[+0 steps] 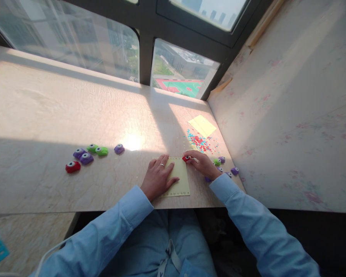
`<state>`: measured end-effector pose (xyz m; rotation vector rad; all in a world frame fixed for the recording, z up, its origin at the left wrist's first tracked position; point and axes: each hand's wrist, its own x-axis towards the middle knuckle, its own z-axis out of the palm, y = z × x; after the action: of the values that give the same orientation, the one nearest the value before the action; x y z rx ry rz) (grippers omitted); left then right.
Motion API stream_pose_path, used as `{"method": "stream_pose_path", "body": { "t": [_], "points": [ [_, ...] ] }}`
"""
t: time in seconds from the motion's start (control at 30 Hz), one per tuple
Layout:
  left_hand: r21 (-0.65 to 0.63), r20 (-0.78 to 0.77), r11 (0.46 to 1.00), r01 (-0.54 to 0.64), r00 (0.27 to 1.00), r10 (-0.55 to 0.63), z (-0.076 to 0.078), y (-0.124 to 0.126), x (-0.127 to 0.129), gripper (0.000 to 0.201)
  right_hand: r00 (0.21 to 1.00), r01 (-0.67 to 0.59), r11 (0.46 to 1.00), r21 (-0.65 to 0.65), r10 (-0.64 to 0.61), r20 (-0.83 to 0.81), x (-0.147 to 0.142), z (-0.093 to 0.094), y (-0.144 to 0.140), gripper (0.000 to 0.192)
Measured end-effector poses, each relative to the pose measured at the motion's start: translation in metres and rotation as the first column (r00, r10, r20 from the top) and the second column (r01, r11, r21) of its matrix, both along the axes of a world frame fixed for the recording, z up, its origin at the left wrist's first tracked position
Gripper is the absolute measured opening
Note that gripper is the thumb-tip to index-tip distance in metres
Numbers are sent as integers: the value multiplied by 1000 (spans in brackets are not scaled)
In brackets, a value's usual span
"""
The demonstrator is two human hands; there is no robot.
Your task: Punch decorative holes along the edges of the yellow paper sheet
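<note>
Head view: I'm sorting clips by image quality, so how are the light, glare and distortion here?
Head view: hard sunlight from the window crosses the counter, with a glare spot just beyond the yellow sheet; the near counter, left hand and right hand lie in shadow; the wide lens bends the window frame and counter edges; the small punches stay reasonably sharp.

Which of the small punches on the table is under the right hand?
The red punch at the yellow sheet's top corner, under the right hand; the others lie untouched.

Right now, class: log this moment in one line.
left hand flat on yellow sheet | right hand on red punch at sheet's corner
</note>
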<state>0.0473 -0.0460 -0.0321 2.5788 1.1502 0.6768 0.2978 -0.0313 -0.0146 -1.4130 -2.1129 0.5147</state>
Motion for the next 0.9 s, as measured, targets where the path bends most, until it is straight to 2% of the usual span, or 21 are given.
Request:
{"method": "stream_pose_path", "body": {
  "t": [0.17,0.3,0.57,0.77,0.9],
  "points": [
    [3,-6,999,32,999,-32,0,0,-2,47,999,-35,999,-9,35,5,-3,4,-1,33],
    [8,-40,999,32,999,-32,0,-1,-4,45,998,-46,999,-9,46,38,-11,12,-3,27],
    [2,-77,1000,25,997,-25,1,-2,-8,48,999,30,1000,8,-30,44,-12,10,-15,21],
    [5,-91,999,42,995,-41,0,-3,-11,52,999,38,999,-16,-38,17,-12,5,-19,24],
    [6,-77,999,42,996,-41,0,-4,-11,52,995,91,996,-24,-90,38,-20,8,-17,25]
  ]
}}
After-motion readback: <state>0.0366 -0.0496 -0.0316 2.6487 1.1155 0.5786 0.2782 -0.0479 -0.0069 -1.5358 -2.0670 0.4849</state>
